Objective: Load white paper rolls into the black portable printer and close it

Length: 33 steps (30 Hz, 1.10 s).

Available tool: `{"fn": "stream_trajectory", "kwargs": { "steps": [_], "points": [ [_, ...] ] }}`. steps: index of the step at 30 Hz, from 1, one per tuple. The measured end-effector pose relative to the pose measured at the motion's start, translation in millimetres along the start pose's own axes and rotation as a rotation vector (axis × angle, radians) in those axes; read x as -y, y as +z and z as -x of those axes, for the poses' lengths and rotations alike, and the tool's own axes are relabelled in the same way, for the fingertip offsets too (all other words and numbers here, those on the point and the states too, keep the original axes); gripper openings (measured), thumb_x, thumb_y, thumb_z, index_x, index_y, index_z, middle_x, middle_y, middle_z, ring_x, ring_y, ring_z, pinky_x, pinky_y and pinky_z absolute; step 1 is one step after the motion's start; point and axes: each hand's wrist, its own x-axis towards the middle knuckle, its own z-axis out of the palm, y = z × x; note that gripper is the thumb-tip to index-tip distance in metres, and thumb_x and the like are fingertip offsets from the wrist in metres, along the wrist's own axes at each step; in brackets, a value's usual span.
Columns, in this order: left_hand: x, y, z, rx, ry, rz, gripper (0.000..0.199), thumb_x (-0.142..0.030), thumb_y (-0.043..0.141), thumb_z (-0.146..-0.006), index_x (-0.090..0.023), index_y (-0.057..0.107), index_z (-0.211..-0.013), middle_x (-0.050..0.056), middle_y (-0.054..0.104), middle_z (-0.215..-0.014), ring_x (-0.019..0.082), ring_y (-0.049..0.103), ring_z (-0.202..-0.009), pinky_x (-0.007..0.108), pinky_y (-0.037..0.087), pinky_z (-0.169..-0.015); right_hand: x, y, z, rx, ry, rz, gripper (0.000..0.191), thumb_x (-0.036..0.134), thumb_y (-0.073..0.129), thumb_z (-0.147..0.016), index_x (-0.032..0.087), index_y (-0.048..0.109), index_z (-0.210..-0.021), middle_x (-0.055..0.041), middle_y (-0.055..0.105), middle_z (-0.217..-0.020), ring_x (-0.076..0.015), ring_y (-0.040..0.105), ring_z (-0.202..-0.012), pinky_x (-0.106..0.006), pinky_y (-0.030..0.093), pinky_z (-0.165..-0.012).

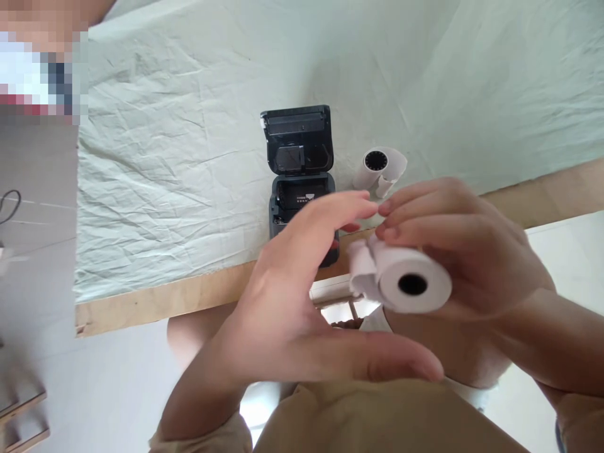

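Observation:
My right hand [467,251] is closed round a white thermal paper roll [415,283] with a dark hollow core, held in front of the table edge. A loose end of its paper curls out on the left side. My left hand [292,302] is spread beside the roll, thumb and fingers wide apart, not visibly gripping it. Behind my left hand stands a small black receipt printer [302,145], its lid raised and its paper bay showing; my fingers hide its lower part. Just right of the printer, a second paper roll [361,176] stands with its end partly unrolled.
A pale green cloth [189,157] with creases covers the table, whose bare wooden edge [165,296] runs along the near side. At the upper left is part of another person [51,38], blurred out. A dark cable loop [12,204] lies at the far left.

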Motion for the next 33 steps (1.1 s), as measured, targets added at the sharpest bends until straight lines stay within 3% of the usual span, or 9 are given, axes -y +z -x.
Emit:
{"fn": "stream_trajectory", "kwargs": {
  "steps": [2, 5, 10, 14, 19, 22, 25, 29, 33],
  "points": [
    [4.9, -0.5, -3.1, 0.001, 0.175, -0.091, 0.057, -0.038, 0.108, -0.079, -0.034, 0.082, -0.129, -0.002, 0.081, -0.139, 0.024, 0.074, -0.134, 0.036, 0.068, -0.111, 2.5, -3.3, 0.7, 0.093, 0.179, -0.168, 0.025, 0.043, 0.080, -0.106, 0.032, 0.074, -0.128, -0.0017, 0.082, -0.104, -0.0192, 0.079, -0.084, -0.035, 0.067, -0.071],
    [17.7, 0.4, -7.2, 0.054, 0.318, 0.063, 0.060, -0.016, 0.102, -0.082, -0.030, 0.080, -0.136, 0.000, 0.079, -0.121, 0.019, 0.077, -0.107, 0.031, 0.070, -0.091, 4.1, -5.2, -0.6, 0.190, 0.349, -0.408, 0.032, 0.032, 0.080, -0.104, 0.037, 0.067, -0.133, 0.0022, 0.081, -0.104, -0.0171, 0.079, -0.084, -0.030, 0.067, -0.069],
    [25.5, 3.2, -10.6, -0.043, 0.125, 0.211, 0.035, -0.011, 0.097, -0.089, -0.032, 0.081, -0.111, -0.006, 0.063, -0.085, 0.010, 0.067, -0.069, 0.025, 0.059, -0.059, 4.2, 1.9, -2.6, 0.120, 0.584, -0.611, 0.029, 0.035, 0.077, -0.108, 0.033, 0.058, -0.129, -0.0003, 0.079, -0.114, -0.0191, 0.083, -0.104, -0.033, 0.072, -0.085],
    [23.1, 3.6, -12.6, -0.107, 0.146, 0.086, 0.024, -0.019, 0.097, -0.091, -0.027, 0.075, -0.091, -0.003, 0.073, -0.091, 0.014, 0.070, -0.082, 0.030, 0.060, -0.069, 3.0, 5.0, -1.2, 0.171, 0.575, -0.656, 0.022, 0.034, 0.069, -0.113, 0.032, 0.057, -0.131, 0.0000, 0.077, -0.111, -0.0150, 0.078, -0.091, -0.027, 0.068, -0.072],
    [21.3, -0.3, -10.3, -0.083, 0.073, 0.073, 0.033, -0.017, 0.097, -0.092, -0.033, 0.073, -0.106, -0.007, 0.070, -0.096, 0.012, 0.064, -0.081, 0.032, 0.058, -0.071, -3.0, 1.7, 2.1, 0.201, 0.439, -0.523, 0.034, 0.027, 0.083, -0.102, 0.032, 0.069, -0.132, -0.0026, 0.080, -0.119, -0.0190, 0.080, -0.100, -0.032, 0.070, -0.079],
    [27.7, -12.8, -13.6, -0.279, 0.210, -0.077, 0.021, -0.021, 0.093, -0.097, -0.031, 0.076, -0.104, -0.004, 0.068, -0.099, 0.013, 0.059, -0.086, 0.036, 0.054, -0.074, -3.9, -0.4, 2.8, 0.168, 0.481, -0.405, 0.030, 0.034, 0.084, -0.103, 0.033, 0.073, -0.131, -0.0040, 0.081, -0.120, -0.0205, 0.080, -0.102, -0.034, 0.070, -0.083],
    [41.9, -28.6, -21.2, -0.564, 0.073, -0.313, 0.022, -0.032, 0.077, -0.106, -0.027, 0.066, -0.088, -0.003, 0.060, -0.085, 0.015, 0.057, -0.084, 0.040, 0.051, -0.081, -3.1, 0.8, 5.7, 0.173, 0.551, -0.393, 0.028, 0.038, 0.070, -0.114, 0.033, 0.070, -0.141, -0.0027, 0.082, -0.115, -0.0187, 0.079, -0.100, -0.035, 0.070, -0.086],
    [55.5, -35.3, -27.1, -0.337, -0.307, -0.458, 0.048, -0.069, 0.069, -0.103, -0.023, 0.075, -0.113, 0.011, 0.063, -0.122, 0.037, 0.062, -0.133, 0.059, 0.045, -0.125, -8.3, 9.0, 15.0, 0.148, 0.563, -0.335, 0.030, 0.044, 0.057, -0.119, 0.036, 0.069, -0.145, -0.0035, 0.082, -0.126, -0.0233, 0.078, -0.124, -0.043, 0.067, -0.110],
    [55.8, -26.4, -27.5, -0.291, -0.350, -0.442, 0.036, -0.059, 0.064, -0.105, -0.024, 0.072, -0.105, 0.013, 0.059, -0.119, 0.040, 0.057, -0.137, 0.062, 0.038, -0.131, -21.4, 25.9, 21.1, 0.133, 0.622, -0.337, 0.045, 0.058, 0.049, -0.119, 0.035, 0.067, -0.152, -0.0072, 0.078, -0.136, -0.0293, 0.074, -0.136, -0.048, 0.068, -0.112]
  ]
}}
